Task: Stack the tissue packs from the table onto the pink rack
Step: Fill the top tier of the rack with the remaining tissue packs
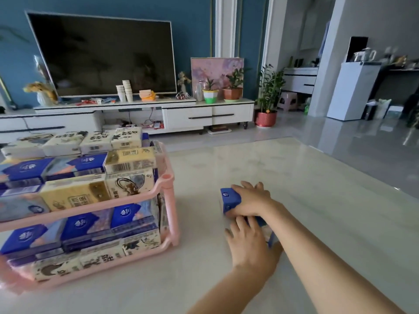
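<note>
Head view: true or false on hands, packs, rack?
The pink rack stands left of both hands. True.
The right hand grips a blue tissue pack. True.
The left hand rests on the rack. False: it lies over a second pack on the table.
The rack's upper tier is bare. False: stacked packs fill both tiers.

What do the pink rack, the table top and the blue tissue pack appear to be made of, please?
Pink rack: probably moulded plastic, satin; uniform colour, rounded posts. Table top: polished marble or marble-look slab; pale veining, soft reflections. Blue tissue pack: likely printed plastic film over paper; smooth faces, white logo.
</note>
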